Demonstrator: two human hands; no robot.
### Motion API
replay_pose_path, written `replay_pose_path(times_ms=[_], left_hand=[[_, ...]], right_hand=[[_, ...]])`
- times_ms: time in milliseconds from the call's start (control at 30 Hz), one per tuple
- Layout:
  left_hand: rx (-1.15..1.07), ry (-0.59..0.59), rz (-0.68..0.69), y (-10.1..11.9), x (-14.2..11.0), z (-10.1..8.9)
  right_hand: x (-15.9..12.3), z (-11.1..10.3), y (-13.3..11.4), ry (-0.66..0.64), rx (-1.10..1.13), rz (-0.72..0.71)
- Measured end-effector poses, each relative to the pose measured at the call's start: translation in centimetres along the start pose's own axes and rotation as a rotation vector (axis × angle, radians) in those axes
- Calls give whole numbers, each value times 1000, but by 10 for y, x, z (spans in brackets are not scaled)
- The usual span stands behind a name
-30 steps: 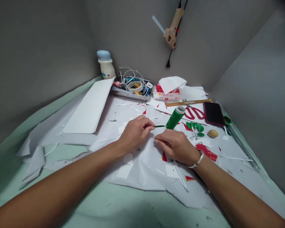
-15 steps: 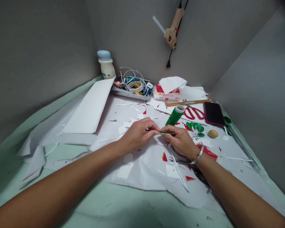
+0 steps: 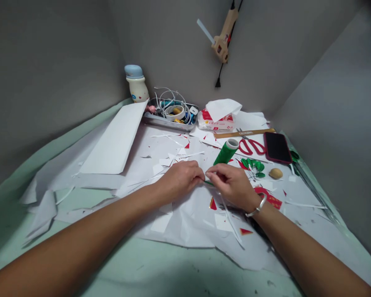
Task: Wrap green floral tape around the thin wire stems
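My left hand [image 3: 187, 176] is closed, its fingertips pinching one end of a thin green stem-like piece [image 3: 208, 182]. Just to its right, my right hand [image 3: 233, 185] has thumb and forefinger pressed together above that piece; whatever they hold is too small to make out. The green piece runs beneath the right fingertips, its far end hidden by that hand. Behind the right hand a spool of green thread [image 3: 225, 152] leans on the table. Several green leaf-shaped pieces [image 3: 252, 164] lie to the right of it.
Paper scraps cover the white sheet [image 3: 191, 222]. Red-handled scissors [image 3: 250, 146], a phone [image 3: 277, 147] and a round tan object [image 3: 275, 173] lie at right. A metal tray [image 3: 170, 123], bottle [image 3: 137, 84] and tissue pack [image 3: 216, 121] stand behind. A glue gun [image 3: 224, 39] hangs above.
My hands have lowered slightly toward me. My left fingers have curled down over the green piece, and my right fingertips have lifted off it to just above. The view has shifted a little.
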State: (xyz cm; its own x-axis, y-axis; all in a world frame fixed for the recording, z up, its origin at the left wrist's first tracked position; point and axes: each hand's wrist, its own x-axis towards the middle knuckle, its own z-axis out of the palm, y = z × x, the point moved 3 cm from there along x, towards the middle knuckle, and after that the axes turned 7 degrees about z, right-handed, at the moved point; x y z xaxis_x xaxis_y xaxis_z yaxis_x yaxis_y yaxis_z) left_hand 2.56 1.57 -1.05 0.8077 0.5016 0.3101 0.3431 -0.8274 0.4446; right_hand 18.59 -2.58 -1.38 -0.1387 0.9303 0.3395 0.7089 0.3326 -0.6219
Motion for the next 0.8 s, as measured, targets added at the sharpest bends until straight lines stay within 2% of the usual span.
replay_pose_path(times_ms=[100,167,333,567,800], left_hand=[[-157,23,-34,3,1,-5],[-256,83,-74,3,2,-9],[-403,222,-191,2,2,-15],[-383,309,-293,0,0,-17],[-394,332,-328,0,0,-16]], right_hand=[[5,-1,12,-14,165,196],[6,-1,15,-8,253,248],[4,-1,9,7,295,247],[0,1,3,43,222,248],[-2,9,-2,16,217,247]])
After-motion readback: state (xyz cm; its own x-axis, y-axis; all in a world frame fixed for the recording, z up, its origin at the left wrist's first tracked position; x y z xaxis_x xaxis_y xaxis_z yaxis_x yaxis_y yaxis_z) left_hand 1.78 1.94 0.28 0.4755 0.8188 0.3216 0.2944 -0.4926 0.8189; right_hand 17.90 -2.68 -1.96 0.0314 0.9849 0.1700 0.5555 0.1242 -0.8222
